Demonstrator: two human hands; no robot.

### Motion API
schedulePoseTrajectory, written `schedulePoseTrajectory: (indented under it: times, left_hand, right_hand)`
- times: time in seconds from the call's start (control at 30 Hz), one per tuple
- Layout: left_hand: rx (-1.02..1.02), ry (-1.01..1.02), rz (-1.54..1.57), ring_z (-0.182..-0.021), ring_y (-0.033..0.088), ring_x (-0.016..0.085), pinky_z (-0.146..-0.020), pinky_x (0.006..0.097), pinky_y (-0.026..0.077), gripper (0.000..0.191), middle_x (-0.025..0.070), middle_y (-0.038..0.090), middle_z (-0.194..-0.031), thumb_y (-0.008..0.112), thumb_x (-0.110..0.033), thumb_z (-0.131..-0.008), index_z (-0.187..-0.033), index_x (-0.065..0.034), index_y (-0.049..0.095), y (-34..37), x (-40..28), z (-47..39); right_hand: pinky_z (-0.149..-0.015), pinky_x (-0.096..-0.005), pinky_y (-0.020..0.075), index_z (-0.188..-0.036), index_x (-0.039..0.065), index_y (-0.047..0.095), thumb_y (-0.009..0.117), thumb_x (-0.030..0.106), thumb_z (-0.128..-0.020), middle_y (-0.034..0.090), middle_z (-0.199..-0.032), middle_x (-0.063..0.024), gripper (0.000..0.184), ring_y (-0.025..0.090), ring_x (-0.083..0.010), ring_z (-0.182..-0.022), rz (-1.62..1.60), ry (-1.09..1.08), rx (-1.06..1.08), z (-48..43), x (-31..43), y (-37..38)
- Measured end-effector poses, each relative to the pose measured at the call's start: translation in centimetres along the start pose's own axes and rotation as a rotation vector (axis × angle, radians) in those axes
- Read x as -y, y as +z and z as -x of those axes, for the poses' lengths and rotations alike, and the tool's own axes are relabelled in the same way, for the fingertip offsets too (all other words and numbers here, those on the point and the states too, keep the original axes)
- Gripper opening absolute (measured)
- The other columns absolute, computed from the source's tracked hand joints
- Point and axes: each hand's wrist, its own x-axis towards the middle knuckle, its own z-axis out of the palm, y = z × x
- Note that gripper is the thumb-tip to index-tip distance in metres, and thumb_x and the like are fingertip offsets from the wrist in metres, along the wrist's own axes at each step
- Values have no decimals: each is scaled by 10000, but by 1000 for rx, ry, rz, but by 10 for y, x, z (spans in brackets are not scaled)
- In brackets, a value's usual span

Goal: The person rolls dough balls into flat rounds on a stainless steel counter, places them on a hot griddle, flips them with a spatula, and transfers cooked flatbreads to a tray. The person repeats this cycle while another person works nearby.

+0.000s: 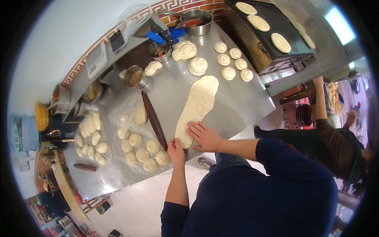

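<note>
A long, flattened sheet of dough [197, 102] stretches over the steel worktable [237, 109] away from me, broader at its far end. At its near left edge my left hand [176, 152] holds the dough, thumb on top and the other fingers partly hidden. My right hand [205, 137] lies palm down across the near part of the sheet, fingers extended, gripping nothing. Left of the sheet lies a dark wooden rolling pin [154, 120] with tapered ends, apart from the dough; its near end is close to my left hand.
Dough balls [150, 164] under plastic film lie left, beside bagged dough pieces [95, 137]. Coiled dough rounds [228, 73] and a larger coil [198, 66] sit farther back. Steel bowls [134, 77] line the shelf side. Flatbreads [280, 43] rest on a griddle [284, 17]; another person [334, 148] stands right.
</note>
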Motion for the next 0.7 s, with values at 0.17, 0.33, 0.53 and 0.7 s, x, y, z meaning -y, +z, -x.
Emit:
schedulePoseTrajectory:
  times: [0.17,0.33,0.53,0.7]
  left_hand:
    - [16,-127,120,-858,646,102,-764,273,534,307,63,736,-975,628,-258,-1108,-1137,44,677,1,-2,-1]
    - [7,-191,97,-893,657,121,-787,290,543,317,67,733,-982,621,-272,-1112,-1127,40,679,0,-8,1]
    - [25,-28,-94,-879,650,118,-783,299,538,317,62,730,-957,620,-274,-1109,-1098,34,696,-2,-8,2]
    - [-24,-47,-122,-827,617,100,-769,282,515,302,36,706,-896,611,-265,-1112,-1081,23,697,0,-10,6]
  right_hand:
    - [-1343,-517,221,-1651,-12,351,775,383,-903,323,-1737,-228,946,284,-354,-1628,68,126,-99,-21,-122,-70]
    - [-1338,-493,244,-1645,-33,345,783,415,-901,336,-1729,-227,973,307,-366,-1615,-96,261,-164,-59,-85,-67]
    - [-1341,-482,236,-1635,-56,358,742,462,-943,304,-1746,-225,946,307,-355,-1617,-82,-463,200,-38,-44,-27]
    - [-1136,-472,465,-1542,15,502,715,401,-968,631,-1415,-195,724,588,-383,-1335,240,218,-360,-102,-150,-108]
